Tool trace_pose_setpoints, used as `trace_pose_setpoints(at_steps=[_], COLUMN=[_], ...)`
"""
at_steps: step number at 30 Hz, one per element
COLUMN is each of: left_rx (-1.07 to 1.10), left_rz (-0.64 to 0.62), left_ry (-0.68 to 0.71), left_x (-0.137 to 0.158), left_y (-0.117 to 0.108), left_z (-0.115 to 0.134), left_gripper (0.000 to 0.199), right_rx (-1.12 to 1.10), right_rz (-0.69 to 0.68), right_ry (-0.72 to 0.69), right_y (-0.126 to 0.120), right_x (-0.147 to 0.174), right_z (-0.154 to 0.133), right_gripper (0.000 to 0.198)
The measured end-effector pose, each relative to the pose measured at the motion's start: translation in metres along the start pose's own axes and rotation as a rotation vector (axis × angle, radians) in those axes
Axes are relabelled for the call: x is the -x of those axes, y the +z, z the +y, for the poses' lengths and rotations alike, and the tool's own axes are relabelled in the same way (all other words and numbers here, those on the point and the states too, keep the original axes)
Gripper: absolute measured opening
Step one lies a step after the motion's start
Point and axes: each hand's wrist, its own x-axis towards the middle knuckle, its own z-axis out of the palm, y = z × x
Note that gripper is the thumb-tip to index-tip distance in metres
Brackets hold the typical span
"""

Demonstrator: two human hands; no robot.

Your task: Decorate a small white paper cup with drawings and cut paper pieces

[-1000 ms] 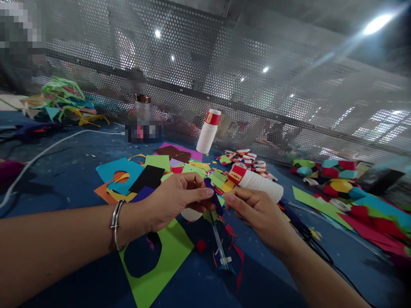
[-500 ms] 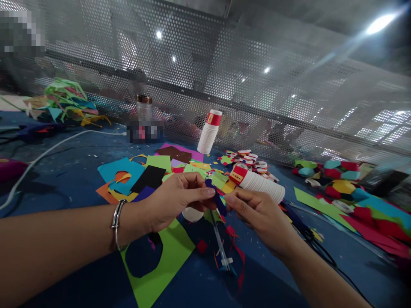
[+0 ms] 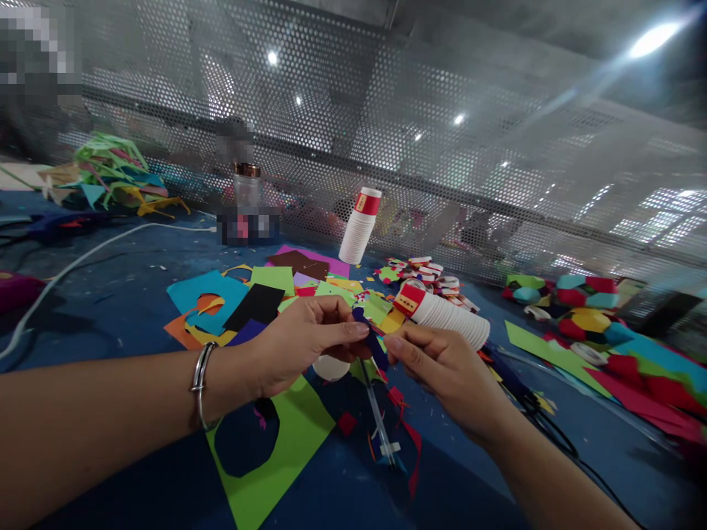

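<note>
Between my two hands is a small dark blue piece of paper [image 3: 378, 349]. My left hand [image 3: 309, 338], with a silver bangle at the wrist, is closed and pinches its upper left end between thumb and fingers. On the other side my right hand [image 3: 436, 364] is closed too, thumb and forefinger pinching its right edge. Under my left hand a white round piece [image 3: 331, 368] is partly covered. A clear stick [image 3: 376, 412] lies on the table below the paper. Nearer me is a green sheet [image 3: 292, 442] with a rounded hole cut in it.
Colored paper sheets and scraps [image 3: 254, 305] spread behind my hands. One stack of paper cups [image 3: 359, 232] stands tilted in view; another stack [image 3: 450, 316] lies on its side. Folded paper pieces [image 3: 585, 309] sit at the right. A white cable [image 3: 82, 261] crosses the left; perforated metal [image 3: 331, 118] rises behind.
</note>
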Motion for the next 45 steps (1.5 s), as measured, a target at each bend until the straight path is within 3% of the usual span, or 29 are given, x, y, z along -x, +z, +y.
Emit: trace_pose_setpoints(at_steps=[18,36,41,45], left_rx=[-0.030,0.097,0.047,-0.036], left_rz=[-0.054,-0.088,-0.085,-0.013], left_ry=[-0.018,-0.162,-0.127,-0.062], left_x=[0.000,0.004,0.005,0.001], left_y=[-0.001,0.003,0.005,0.001], left_z=[0.004,0.010,0.008,0.007], left_gripper=[0.023,0.026,0.024,0.023], right_rx=[0.056,0.086,0.188,0.578], right_rz=[0.010,0.025,0.051,0.086], right_ry=[-0.048,-0.039,-0.028,-0.013], right_y=[-0.001,-0.002,-0.008,-0.011], right_x=[0.000,0.001,-0.002,-0.006], right_z=[-0.001,-0.002,0.001,0.005], right_gripper=[0.047,0.048,0.048,0.049])
